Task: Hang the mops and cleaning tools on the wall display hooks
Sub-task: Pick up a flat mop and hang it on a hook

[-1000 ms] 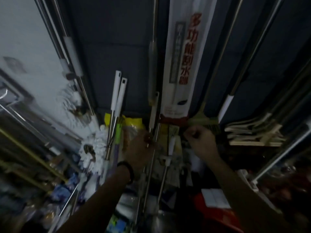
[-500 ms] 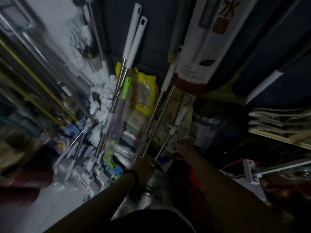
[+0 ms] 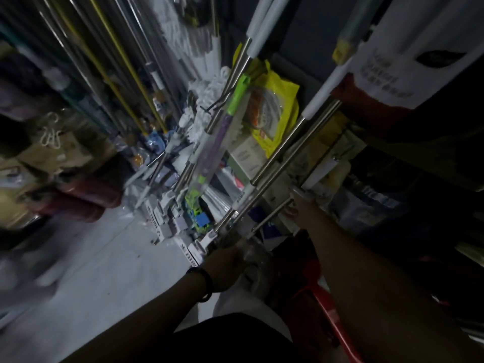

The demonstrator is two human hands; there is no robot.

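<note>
Several steel mop poles with white grips (image 3: 288,150) lean against the dark wall ahead. My left hand (image 3: 226,267), a black band on its wrist, is low down at the foot of one steel pole, fingers curled around its clear-wrapped base. My right hand (image 3: 301,208) is higher and to the right, closed on the lower end of a thinner steel pole (image 3: 272,214). A green and purple packaged tool (image 3: 222,129) stands just left of the poles. White string mop heads (image 3: 209,93) hang behind.
A yellow bag (image 3: 275,111) sits behind the poles. A white and red hanging package (image 3: 392,61) is at top right. Yellow and steel poles (image 3: 117,64) fill the left rack. Boxes (image 3: 172,221) line the pale floor (image 3: 104,263); a red stool (image 3: 322,307) is below my right arm.
The view has tipped downward toward the floor. Both hands have dropped from the hook level to the lower ends of the poles.
</note>
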